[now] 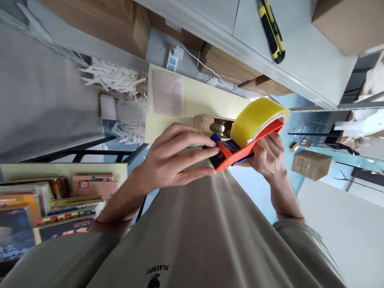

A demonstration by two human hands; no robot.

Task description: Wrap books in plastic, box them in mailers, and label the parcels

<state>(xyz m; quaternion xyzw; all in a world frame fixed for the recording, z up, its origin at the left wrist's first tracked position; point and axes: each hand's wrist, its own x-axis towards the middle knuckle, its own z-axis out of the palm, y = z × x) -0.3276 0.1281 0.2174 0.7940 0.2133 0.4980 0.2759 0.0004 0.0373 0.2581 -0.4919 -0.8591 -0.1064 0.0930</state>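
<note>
My right hand (pixel 268 154) is wrapped round the handle of a red-orange tape dispenser (pixel 237 155) that carries a roll of yellow tape (pixel 255 118). My left hand (pixel 171 160) reaches in from the left with its fingers nearly straight. Its index finger lies above the dispenser's toothed blade end and another finger below it, so the blade end sits between them. Both hands hold the dispenser in the air in front of my beige shirt (pixel 210 232). Whether a loose tape end is pinched I cannot see.
Behind the dispenser, a small open cardboard box (pixel 207 122) stands on a pale yellow surface (pixel 198 100). A yellow-black utility knife (pixel 273 32) lies on a grey panel. Books (pixel 45 208) are stacked at the left, shredded white paper (pixel 114 78) above them, a brown carton (pixel 312 164) at the right.
</note>
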